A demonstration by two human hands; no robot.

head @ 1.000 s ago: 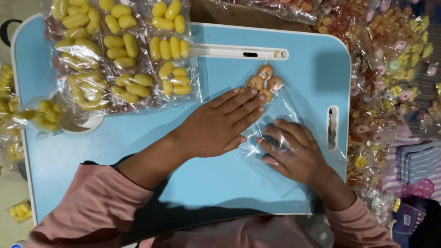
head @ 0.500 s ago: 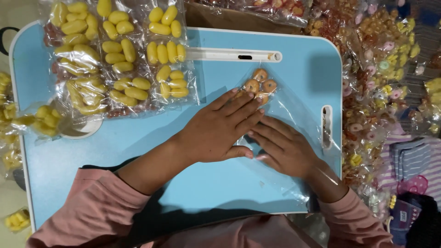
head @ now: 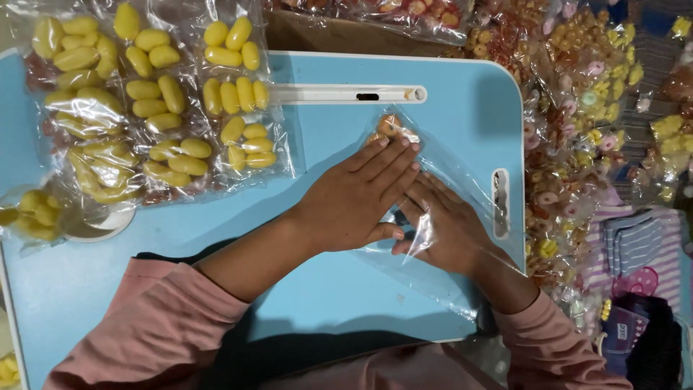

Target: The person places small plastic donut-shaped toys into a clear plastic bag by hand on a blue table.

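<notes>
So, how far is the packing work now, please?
Done: several clear bags of yellow pieces lie filled on the left of the blue table. In hand: the left hand and right hand press flat on one clear bag with a few orange pieces at its far end. Left: heaps of loose mixed pieces wait to the right of the table.

A light-blue lap table (head: pixel 325 310) with rounded corners carries everything; a white groove (head: pixel 346 94) runs along its twelve o'clock edge; clear packets of yellow candies (head: pixel 166 115) lie toward ten o'clock; a clear plastic bag (head: pixel 440 274) lies flat toward three o'clock beside a white slot (head: pixel 499 204).
</notes>
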